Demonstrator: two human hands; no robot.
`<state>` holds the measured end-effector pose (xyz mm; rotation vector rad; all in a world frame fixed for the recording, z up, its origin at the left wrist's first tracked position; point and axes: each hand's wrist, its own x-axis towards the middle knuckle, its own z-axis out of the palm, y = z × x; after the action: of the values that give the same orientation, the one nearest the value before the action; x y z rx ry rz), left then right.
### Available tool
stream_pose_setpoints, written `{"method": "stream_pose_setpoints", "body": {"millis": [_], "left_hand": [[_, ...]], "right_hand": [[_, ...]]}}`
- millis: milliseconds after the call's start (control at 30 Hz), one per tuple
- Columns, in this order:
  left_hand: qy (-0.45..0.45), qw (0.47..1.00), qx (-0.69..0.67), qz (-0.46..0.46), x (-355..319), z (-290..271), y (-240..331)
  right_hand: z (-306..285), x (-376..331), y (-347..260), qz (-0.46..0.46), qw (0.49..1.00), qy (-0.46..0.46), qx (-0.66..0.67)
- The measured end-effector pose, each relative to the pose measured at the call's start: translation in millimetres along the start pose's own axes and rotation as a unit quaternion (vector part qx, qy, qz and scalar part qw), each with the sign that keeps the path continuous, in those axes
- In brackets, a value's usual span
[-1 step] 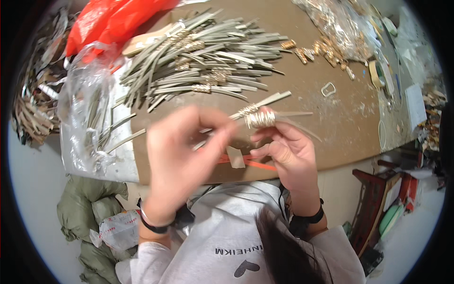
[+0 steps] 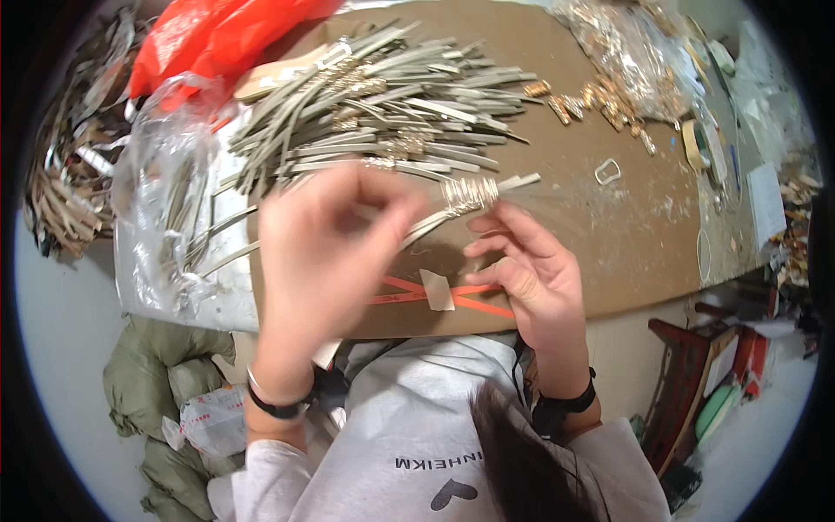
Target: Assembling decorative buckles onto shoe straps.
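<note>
A band of shiny gold wire coils (image 2: 470, 193) lies across pale grey-green flat strips (image 2: 520, 181) in front of my hands. My right hand (image 2: 535, 278) is just below its right end, with thumb and fingers apart. The index fingertip is close to the coils; contact is unclear. Smeared by motion, my left hand (image 2: 326, 244) is left of the coils, thumb and fingers pointing at them. Whether it grips a strip is hidden. Below the coils, orange-red bands (image 2: 402, 293) cross under a piece of beige tape (image 2: 437, 290) at the table's near edge.
A heap of grey-green strips (image 2: 435, 109), several gold-wrapped, covers the brown table top (image 2: 609, 252). Gold pieces (image 2: 609, 97) spill from a clear bag at the far right. Red plastic (image 2: 204, 43) and a clear bag (image 2: 161, 165) lie left. A tape roll (image 2: 694, 143) is right.
My right fingers have come away from the gold coil they were touching, and that coil has shifted up and left. My left hand has moved slightly left and up.
</note>
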<state>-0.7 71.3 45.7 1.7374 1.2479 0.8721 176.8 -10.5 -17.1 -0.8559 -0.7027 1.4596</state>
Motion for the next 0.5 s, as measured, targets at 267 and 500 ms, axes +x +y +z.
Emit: {"method": "stream_pose_setpoints", "body": {"millis": [267, 500], "left_hand": [[0.136, 0.967, 0.201, 0.076, 92, -66, -49], [0.204, 0.875, 0.418, -0.136, 17, -201, -113]], "right_hand": [[-8, -11, -9, -0.017, 0.997, 0.034, -0.066], [-42, -16, -12, 0.013, 0.995, 0.088, -0.049]]}}
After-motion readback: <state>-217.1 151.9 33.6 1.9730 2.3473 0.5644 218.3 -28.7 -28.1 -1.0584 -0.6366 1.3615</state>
